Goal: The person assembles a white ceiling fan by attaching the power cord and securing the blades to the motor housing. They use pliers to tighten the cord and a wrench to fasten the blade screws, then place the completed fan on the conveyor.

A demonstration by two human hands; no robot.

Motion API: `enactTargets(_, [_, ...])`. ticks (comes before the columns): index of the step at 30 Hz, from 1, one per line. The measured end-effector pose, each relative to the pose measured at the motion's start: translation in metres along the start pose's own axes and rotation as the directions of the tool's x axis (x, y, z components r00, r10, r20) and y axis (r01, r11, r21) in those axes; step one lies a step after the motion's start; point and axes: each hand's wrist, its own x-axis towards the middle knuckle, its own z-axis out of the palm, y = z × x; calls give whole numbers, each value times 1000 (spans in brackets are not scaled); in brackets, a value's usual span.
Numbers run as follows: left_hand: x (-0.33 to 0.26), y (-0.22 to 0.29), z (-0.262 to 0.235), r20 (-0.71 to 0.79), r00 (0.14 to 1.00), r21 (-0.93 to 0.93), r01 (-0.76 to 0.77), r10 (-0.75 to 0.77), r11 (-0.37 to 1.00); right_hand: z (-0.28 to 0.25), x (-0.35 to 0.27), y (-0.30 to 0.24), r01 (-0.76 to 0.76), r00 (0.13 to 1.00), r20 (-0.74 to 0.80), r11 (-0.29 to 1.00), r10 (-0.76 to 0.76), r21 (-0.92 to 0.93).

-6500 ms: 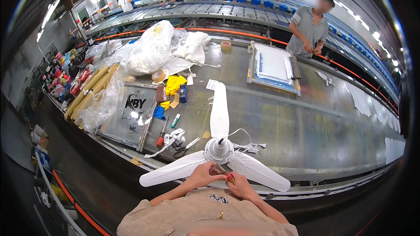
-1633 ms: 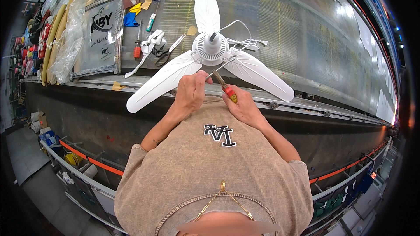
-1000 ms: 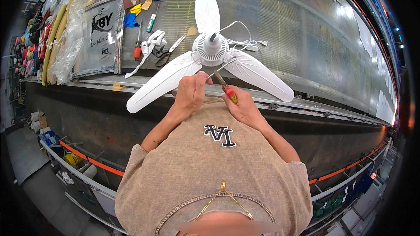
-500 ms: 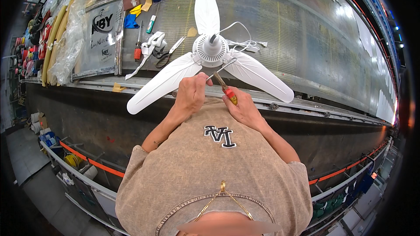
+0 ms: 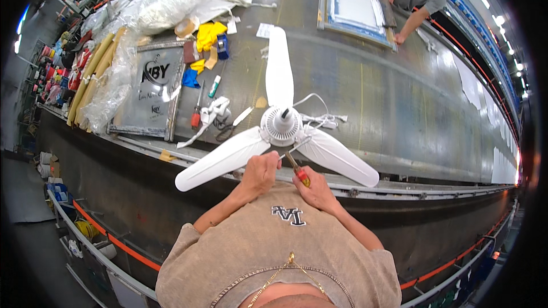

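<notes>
crumpled yellow cloth (image 5: pixel 210 35); clear plastic (image 5: pixel 111 91) beside tan rolls (image 5: pixel 90 78) (long ones).

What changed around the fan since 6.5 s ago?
The left hand and right hand have moved slightly apart and back from the white fan. The co-worker's hands, together before, are now apart, one down at the screen frame's near-right corner. The camera tilts lower. Unchanged: the right hand grips the red-handled tool; fan and yellow cloth lie in place.
</notes>
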Motion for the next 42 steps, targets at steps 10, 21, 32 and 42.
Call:
enactTargets(10, [0, 3, 3, 14, 999, 4, 45, -45, 999, -3, -3, -2, -16, 1000, 11, 1000, 16, 25])
enactTargets(21, [-2, 3, 7, -16, 1000, 52, -3, 3, 999, 1, -1, 23, 59, 997, 49, 996, -62, 62])
enactTargets(32, [-3, -4, 11, -15, 995, 139, -94, 97, 986, -12, -8, 11, -100, 975, 204, 992, 84, 71])
enactTargets(42, [-8, -10, 12, -6, 986, 86, -165, 166, 983, -15, -11, 16, -98, 963, 264, 986, 60, 132])
